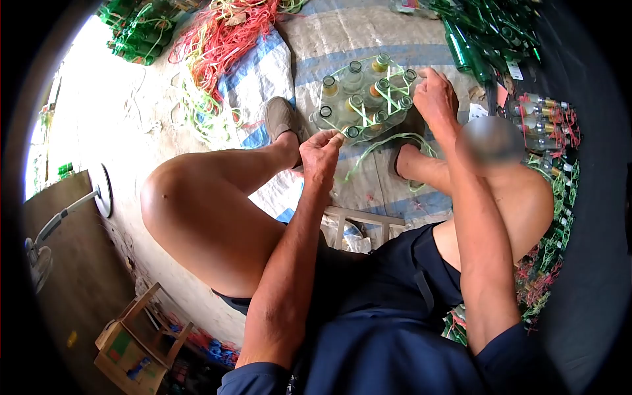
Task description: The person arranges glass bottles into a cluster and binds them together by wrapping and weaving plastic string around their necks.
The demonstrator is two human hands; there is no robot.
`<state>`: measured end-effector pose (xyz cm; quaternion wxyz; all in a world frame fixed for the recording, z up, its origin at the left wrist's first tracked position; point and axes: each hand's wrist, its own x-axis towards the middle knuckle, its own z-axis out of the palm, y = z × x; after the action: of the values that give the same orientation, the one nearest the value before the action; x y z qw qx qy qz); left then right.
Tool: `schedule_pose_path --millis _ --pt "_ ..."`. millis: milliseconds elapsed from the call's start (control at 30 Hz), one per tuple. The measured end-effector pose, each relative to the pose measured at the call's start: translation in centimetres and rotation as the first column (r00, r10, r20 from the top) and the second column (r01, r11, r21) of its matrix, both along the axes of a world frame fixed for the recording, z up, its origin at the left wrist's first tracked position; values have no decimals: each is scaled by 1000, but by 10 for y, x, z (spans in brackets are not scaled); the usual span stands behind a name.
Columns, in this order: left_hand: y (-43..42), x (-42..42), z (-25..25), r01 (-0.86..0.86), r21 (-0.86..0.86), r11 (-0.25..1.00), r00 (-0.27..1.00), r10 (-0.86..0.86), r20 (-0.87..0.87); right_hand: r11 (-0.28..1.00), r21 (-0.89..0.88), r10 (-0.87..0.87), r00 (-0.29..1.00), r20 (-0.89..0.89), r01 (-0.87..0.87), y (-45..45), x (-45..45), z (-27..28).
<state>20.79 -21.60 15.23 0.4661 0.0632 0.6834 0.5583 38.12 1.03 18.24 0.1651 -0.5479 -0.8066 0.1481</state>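
Observation:
Several clear glass bottles (353, 80) stand upright in a tight cluster on the ground between my feet. Pale green plastic string (361, 113) runs around the cluster and crosses between the necks. At the near edge, the fingertips of my left hand (320, 155) pinch the string beside a bottle neck. My right hand (437, 99) is at the right edge with its fingers closed, seemingly on the string there; its grip is partly hidden. A loose tail of the string hangs down on the near side of the bottles and curls toward my right foot.
Green bottles (459, 47) lie heaped at the upper right, and tied bottle bundles (545, 125) line the right side. A red and green string pile (227, 39) lies at the upper left. A fan (100, 191) and a wooden stool (131, 355) are at the left.

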Motion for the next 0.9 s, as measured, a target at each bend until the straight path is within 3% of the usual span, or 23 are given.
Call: schedule_pose_path --millis 100,167,300,433,467,567,767,900 --pt "-2 -2 -1 -16 18 1000 998 15 57 979 183 106 992 -64 -93 -18 -19 20" --pt "-2 -3 2 -12 -8 1000 997 13 73 916 281 317 946 -73 -285 -36 -39 37" --pt "-3 -7 1 -3 48 999 993 -3 119 767 225 628 775 -70 -601 -70 -72 45" --pt "-2 -13 0 33 30 999 989 -37 141 654 113 736 664 133 -748 -82 -87 35" --pt "-3 -14 -2 25 18 1000 989 -28 148 637 23 744 623 241 -770 -83 -89 33" --pt "-3 -18 -16 30 40 999 991 -35 130 572 -74 808 546 220 -817 -80 -94 21" --pt "-3 -23 -32 52 31 998 997 -53 56 606 -341 787 603 129 -718 -75 -102 18" --pt "-1 -20 -36 35 -18 999 997 -36 -69 569 -485 806 568 169 -664 -68 -113 24"
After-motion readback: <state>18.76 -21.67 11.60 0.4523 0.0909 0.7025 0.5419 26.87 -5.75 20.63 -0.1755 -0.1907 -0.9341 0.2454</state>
